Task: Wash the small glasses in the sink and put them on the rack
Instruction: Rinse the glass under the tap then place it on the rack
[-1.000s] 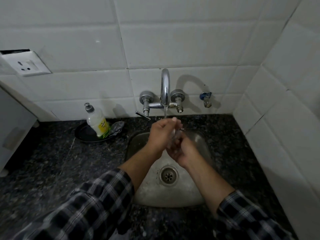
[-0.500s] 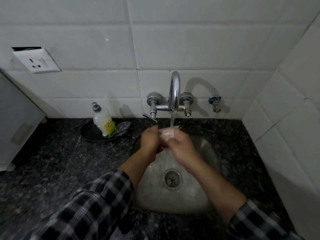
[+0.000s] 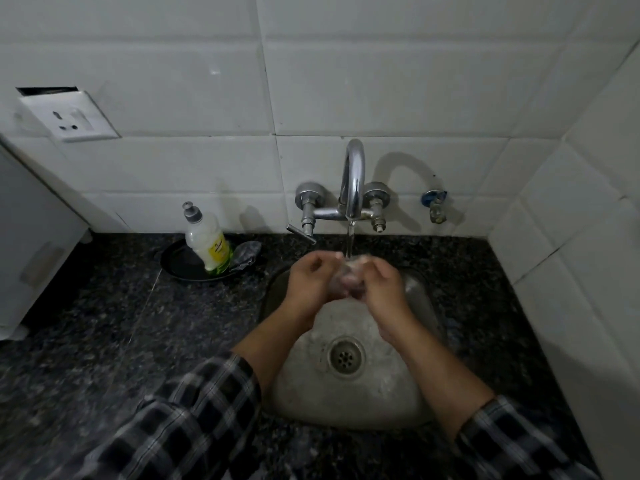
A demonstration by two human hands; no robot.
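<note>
Clear small glass (image 3: 347, 280) (blurry, wet) between left hand (image 3: 309, 282) and right hand (image 3: 382, 285)

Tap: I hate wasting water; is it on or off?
On: water streams from the tap onto the small glass held by left hand and right hand.

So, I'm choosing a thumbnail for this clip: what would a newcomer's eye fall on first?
The left hand and right hand clasp a small glass under the running tap, over the steel sink. Next comes the yellow-labelled soap bottle, standing in a black dish left of the sink.
</note>
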